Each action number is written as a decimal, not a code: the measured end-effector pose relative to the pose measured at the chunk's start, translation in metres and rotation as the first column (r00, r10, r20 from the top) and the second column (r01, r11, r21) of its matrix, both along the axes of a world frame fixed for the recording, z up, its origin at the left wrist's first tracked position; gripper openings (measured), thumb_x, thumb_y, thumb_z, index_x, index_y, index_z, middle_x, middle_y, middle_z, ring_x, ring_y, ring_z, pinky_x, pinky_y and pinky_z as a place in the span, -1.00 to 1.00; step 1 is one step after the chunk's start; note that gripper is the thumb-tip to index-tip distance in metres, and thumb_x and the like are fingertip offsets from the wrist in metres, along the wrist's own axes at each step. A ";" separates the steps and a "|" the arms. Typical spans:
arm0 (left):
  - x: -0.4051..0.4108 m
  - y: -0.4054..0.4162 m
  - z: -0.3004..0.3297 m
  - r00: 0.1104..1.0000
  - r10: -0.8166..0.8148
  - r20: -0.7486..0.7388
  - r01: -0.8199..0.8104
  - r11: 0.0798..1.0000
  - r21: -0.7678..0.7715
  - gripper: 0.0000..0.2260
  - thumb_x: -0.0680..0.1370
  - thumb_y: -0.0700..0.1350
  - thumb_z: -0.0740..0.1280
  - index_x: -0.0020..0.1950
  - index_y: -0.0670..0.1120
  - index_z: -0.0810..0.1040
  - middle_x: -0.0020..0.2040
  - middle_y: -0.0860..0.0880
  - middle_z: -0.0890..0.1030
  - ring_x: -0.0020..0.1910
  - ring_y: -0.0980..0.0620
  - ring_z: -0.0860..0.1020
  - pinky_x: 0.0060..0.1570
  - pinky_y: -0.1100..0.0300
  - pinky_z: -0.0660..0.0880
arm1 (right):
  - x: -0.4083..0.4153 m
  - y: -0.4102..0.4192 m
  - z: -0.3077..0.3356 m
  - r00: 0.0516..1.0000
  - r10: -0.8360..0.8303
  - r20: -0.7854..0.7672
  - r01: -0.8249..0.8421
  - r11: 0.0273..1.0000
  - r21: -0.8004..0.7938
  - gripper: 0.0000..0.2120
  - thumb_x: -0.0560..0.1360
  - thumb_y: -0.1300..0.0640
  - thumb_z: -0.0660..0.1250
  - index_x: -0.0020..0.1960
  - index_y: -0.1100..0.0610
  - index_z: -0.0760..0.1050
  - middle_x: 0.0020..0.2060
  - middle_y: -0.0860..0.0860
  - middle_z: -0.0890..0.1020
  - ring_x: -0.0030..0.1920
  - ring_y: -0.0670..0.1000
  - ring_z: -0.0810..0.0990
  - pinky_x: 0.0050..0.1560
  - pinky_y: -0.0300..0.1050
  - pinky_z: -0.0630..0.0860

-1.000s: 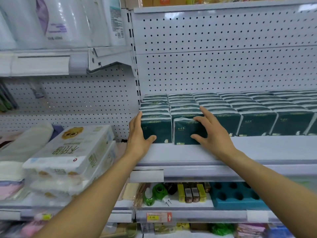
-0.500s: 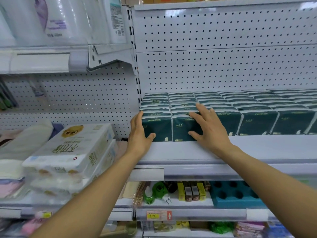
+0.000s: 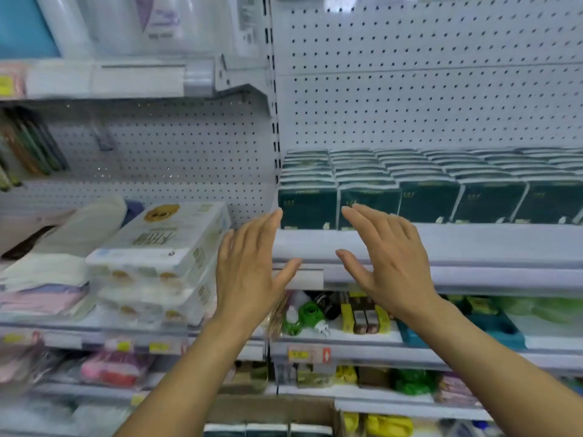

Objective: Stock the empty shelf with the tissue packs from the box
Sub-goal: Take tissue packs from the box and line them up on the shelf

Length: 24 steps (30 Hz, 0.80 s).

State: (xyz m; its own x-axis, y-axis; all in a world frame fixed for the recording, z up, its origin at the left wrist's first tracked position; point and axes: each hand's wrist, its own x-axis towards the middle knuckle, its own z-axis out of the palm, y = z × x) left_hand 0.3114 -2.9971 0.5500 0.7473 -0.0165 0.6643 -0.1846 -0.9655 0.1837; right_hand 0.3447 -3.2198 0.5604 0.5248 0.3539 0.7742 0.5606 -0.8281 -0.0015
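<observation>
Rows of dark green tissue packs [image 3: 429,200] stand upright on the white shelf [image 3: 473,244], filling it from the left upright to the right edge. My left hand [image 3: 249,266] and my right hand [image 3: 388,260] hang in front of the shelf's lip, fingers spread, palms facing each other, holding nothing. Both are clear of the two leftmost front packs [image 3: 307,205]. At the bottom edge a cardboard box [image 3: 271,411] shows the tops of more green packs [image 3: 268,429].
White wrapped paper-roll packs [image 3: 161,247] are stacked on the lower shelf to the left. Small bottles and boxes [image 3: 331,313] sit on the shelf beneath the tissue packs. Perforated back panels [image 3: 426,89] rise behind, and a higher shelf [image 3: 126,77] juts out at upper left.
Both hands let go of the two front-left packs and drew back toward me, below the shelf lip. The view has dropped lower, bringing the box into sight.
</observation>
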 end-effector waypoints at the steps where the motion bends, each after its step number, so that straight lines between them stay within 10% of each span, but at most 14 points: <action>1: -0.013 0.004 -0.006 1.000 0.005 0.000 -0.005 1.000 0.018 -0.35 0.53 0.28 0.18 0.55 0.01 0.23 0.37 0.00 0.47 0.33 -0.05 0.42 0.32 -0.06 0.36 | -0.012 0.006 -0.007 1.000 0.027 -0.004 -0.027 1.000 -0.002 -0.49 0.55 -0.09 0.23 0.43 0.10 0.36 0.32 0.05 0.50 0.26 0.08 0.46 0.20 0.08 0.41; 11: -0.119 0.062 -0.107 0.969 0.096 -0.227 -0.097 0.995 0.009 -0.40 0.51 0.25 0.17 0.50 0.01 0.30 0.25 -0.03 0.58 0.20 -0.09 0.53 0.16 0.02 0.41 | -0.100 0.064 -0.123 0.938 0.143 -0.314 -0.190 0.974 -0.124 -0.56 0.54 -0.08 0.19 0.37 0.07 0.41 0.09 0.03 0.58 0.04 0.11 0.54 -0.09 0.00 0.46; 18: -0.151 0.086 -0.197 0.855 0.092 -0.510 -0.128 0.991 -0.037 -0.48 0.52 0.11 0.39 0.43 -0.03 0.42 0.22 -0.04 0.60 0.18 -0.10 0.56 0.08 -0.02 0.51 | -0.113 0.080 -0.216 0.755 0.080 -0.651 -0.240 0.957 -0.162 -0.73 0.45 0.04 0.43 0.13 0.05 0.59 0.04 0.02 0.61 0.04 0.12 0.60 -0.11 0.01 0.55; 24: -0.142 0.080 -0.284 0.708 0.027 -0.705 -0.117 0.990 -0.080 -0.62 0.57 0.08 0.32 0.36 0.02 0.47 0.26 0.00 0.54 0.23 -0.07 0.50 0.11 -0.01 0.48 | -0.101 0.074 -0.297 0.523 -0.126 -0.843 -0.240 0.928 -0.287 -0.63 0.54 -0.02 0.27 0.33 -0.05 0.44 0.29 -0.01 0.48 0.27 0.08 0.44 0.17 -0.01 0.45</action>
State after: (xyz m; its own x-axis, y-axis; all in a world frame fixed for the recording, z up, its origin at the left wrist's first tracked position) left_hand 0.1694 -2.9174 0.2657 0.9937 0.0965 -0.0577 0.1104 -0.9350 0.3371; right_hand 0.2442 -3.1458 0.2636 0.8230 0.5348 -0.1915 0.4904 -0.8390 -0.2357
